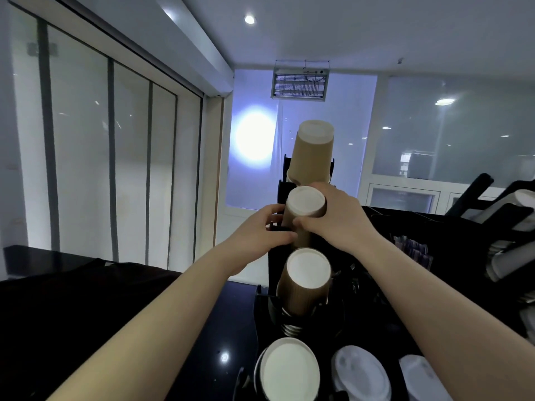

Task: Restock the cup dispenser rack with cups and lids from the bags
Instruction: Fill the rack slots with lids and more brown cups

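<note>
While fingers of the right hand [333, 218] curl round a brown ribbed cup stack [304, 215], thumb in front, the left hand [260, 230] closes on the black rack [273, 256] beside it. Stack sits upside down in the 2nd slot from top; white base faces the camera, long axis tilted back w/ the rack. White lids [360, 371] lie at the counter's near edge.

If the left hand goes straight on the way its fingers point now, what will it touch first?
The left hand points right and slightly away, at the middle cup stack, which the right hand holds. Its fingertips seem already on the black rack beside that stack, so the stack comes first; depth is unclear.
</note>
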Action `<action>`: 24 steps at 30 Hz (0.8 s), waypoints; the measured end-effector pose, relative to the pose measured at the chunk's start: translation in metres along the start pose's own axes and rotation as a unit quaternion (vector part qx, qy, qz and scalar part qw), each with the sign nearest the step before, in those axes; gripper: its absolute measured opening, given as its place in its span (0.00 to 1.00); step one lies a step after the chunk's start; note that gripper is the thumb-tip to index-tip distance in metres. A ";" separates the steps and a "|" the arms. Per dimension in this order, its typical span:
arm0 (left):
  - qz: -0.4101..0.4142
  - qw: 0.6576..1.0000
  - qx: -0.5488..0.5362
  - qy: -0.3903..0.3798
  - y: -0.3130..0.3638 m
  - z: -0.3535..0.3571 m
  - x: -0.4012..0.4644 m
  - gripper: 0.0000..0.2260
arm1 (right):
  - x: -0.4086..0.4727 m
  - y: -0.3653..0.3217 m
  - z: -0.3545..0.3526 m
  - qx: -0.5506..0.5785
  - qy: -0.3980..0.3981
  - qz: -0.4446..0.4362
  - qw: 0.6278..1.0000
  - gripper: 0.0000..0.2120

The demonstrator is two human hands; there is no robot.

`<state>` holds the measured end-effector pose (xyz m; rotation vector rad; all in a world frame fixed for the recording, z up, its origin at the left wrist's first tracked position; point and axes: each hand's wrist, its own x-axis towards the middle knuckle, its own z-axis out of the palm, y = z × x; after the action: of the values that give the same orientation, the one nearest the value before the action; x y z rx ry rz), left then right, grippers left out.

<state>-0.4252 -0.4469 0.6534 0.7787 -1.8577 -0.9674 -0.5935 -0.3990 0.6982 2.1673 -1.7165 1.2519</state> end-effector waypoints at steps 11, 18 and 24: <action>0.002 0.999 0.052 0.007 0.010 -0.005 -0.012 0.28 | 0.020 -0.009 -0.018 -0.082 0.132 -0.076 0.985 0.27; -0.005 0.994 0.109 0.014 0.010 -0.008 -0.011 0.25 | 0.061 -0.008 -0.031 -0.193 0.107 -0.095 0.971 0.24; -0.014 0.995 0.092 0.029 0.014 -0.017 0.000 0.22 | 0.073 -0.004 -0.028 0.051 0.178 -0.062 0.981 0.29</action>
<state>-0.4113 -0.4453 0.6706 0.9354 -1.9081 -0.7879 -0.6035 -0.4384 0.7657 1.9162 -1.3823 1.6050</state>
